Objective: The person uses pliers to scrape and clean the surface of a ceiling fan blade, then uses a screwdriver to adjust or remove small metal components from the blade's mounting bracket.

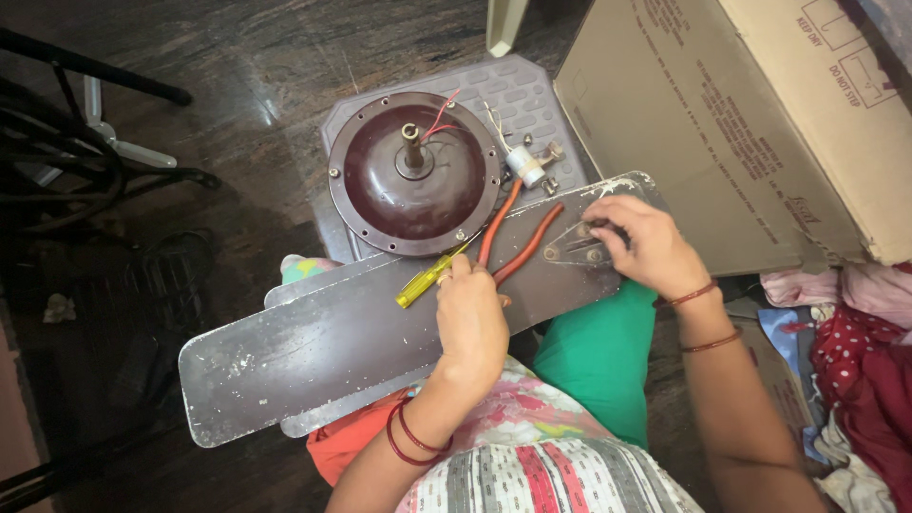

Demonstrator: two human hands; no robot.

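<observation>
Brown fan blade (323,351) lies across person's lap, long axis running lower-left to upper-right. Right hand (646,245) nearer blade's bracket end (575,245), fingertips pinched on metal mount. Left hand (470,318) rests mid-blade, closed around yellow-handled screwdriver (425,282). Red-handled pliers (513,242) lie between hands. Fan motor (413,171) sits just beyond blade.

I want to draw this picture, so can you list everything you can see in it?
Fan motor: one, maroon, round, on a grey stool.
Fan blades: at least two, dark brown, stacked across the lap.
Pliers: one, red handles, on the top blade.
Screwdriver: one, yellow handle.
Capacitor: one, white, beside the motor.
Cardboard box: one, brown, right.
Clothes: a pile, red and pink, right.
Left hand: holds the screwdriver.
Right hand: on the blade's metal bracket.
</observation>
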